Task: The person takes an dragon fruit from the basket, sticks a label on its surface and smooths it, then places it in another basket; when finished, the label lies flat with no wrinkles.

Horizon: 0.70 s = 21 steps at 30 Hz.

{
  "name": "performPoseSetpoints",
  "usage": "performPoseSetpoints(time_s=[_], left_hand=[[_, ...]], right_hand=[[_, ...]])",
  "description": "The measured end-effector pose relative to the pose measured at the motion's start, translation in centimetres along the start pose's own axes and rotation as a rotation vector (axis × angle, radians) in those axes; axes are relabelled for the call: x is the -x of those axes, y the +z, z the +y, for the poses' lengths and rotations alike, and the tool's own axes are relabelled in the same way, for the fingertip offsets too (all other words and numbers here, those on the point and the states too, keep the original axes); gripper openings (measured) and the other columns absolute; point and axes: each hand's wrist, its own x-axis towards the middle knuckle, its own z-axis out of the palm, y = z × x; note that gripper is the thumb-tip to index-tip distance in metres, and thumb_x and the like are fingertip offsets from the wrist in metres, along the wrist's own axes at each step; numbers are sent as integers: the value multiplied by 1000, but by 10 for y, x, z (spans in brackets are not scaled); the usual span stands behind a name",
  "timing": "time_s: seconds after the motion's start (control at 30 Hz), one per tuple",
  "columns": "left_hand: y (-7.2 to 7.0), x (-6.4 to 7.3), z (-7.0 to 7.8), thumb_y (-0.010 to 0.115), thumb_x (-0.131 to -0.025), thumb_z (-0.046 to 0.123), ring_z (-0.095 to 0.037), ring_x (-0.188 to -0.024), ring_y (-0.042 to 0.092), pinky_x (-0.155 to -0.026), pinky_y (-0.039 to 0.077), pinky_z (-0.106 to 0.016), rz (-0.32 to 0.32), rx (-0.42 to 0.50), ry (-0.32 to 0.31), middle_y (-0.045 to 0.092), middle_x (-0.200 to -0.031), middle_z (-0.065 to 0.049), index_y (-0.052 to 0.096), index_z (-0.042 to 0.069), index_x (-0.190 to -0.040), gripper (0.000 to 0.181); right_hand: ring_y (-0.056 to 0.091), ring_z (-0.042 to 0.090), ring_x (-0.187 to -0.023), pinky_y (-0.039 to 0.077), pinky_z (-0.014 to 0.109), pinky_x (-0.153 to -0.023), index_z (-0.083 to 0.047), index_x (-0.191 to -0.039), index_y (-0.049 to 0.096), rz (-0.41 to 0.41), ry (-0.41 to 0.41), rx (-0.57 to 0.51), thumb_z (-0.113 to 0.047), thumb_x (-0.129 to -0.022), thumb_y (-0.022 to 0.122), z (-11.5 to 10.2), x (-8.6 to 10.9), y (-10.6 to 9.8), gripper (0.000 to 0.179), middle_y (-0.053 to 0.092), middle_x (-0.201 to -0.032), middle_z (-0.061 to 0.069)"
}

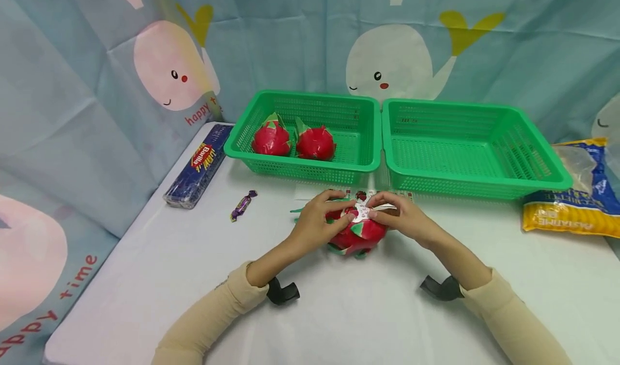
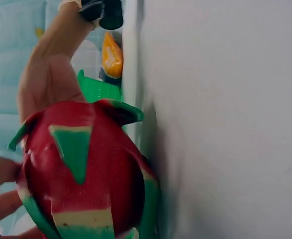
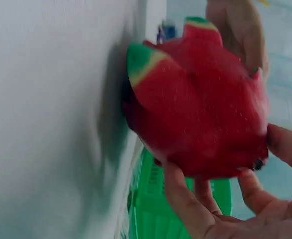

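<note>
A red dragon fruit (image 1: 356,239) with green-tipped scales sits on the white table between both hands. On its upper side lies a white label (image 1: 362,212) with small print. My left hand (image 1: 312,222) holds the fruit from the left, its thumb at the label's edge. From the right, my right hand (image 1: 407,217) grips the fruit, thumb and forefinger beside the label. The left wrist view shows the scaly near side of the dragon fruit (image 2: 86,154). Fingertips touch the dragon fruit (image 3: 200,109) in the right wrist view, where the label is hidden.
Behind the hands stand two green baskets; the left basket (image 1: 310,167) holds two dragon fruits (image 1: 316,143), beside the right basket (image 1: 477,186). A printed sheet (image 1: 306,191) lies before them. Left are a spaghetti box (image 1: 198,166) and wrapped candy (image 1: 244,205); right, a pasta bag (image 1: 571,211).
</note>
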Motion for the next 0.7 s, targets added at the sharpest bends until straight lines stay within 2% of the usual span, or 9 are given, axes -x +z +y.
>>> performPoseSetpoints(time_s=[0.13,0.2,0.3,0.37,0.5,0.57,0.7], left_hand=[[-3,13,1,70,-81,27,-22,-114,55,-88,50,-37,16,-47,29,58,-125,-9,64,13,-118,40],[-4,20,3,73,-78,27,-24,-115,56,-90,49,-39,36,-61,47,57,-127,-10,65,11,-116,42],[-4,27,4,76,-75,26,-24,-114,57,-88,50,-38,76,-30,56,58,-126,-10,67,8,-110,40],[-4,29,3,77,-73,25,-22,-115,57,-87,51,-35,97,6,50,60,-125,-9,69,7,-107,39],[-2,30,1,79,-72,26,-17,-114,58,-88,51,-31,109,32,61,62,-122,-8,71,6,-102,37],[-2,30,0,79,-72,27,-16,-113,58,-89,50,-31,109,26,76,63,-120,-8,71,6,-100,35],[-1,30,-1,76,-75,29,-16,-114,57,-90,50,-32,93,-16,89,62,-120,-8,66,7,-102,36]], right_hand=[[62,13,-101,53,27,-76,-5,-119,57,7,9,-51,-23,-87,63,2,8,6,37,51,-126,12],[62,8,-99,54,27,-78,0,-125,55,0,27,-109,-20,-88,61,4,12,8,42,49,-132,17],[62,3,-96,54,27,-78,7,-126,50,2,39,-177,-15,-90,58,8,17,9,43,44,-136,24],[61,0,-96,54,26,-77,8,-126,49,17,18,-169,-15,-91,57,8,19,11,43,43,-137,25],[57,-5,-100,53,22,-78,-1,-125,56,51,-44,-23,-21,-89,60,7,24,16,41,50,-134,18],[57,-4,-100,52,22,-77,-3,-124,57,48,-55,6,-22,-88,61,6,25,17,41,51,-133,16],[60,-1,-94,54,25,-75,7,-125,52,17,-2,-98,-13,-91,54,6,26,15,39,47,-133,24]])
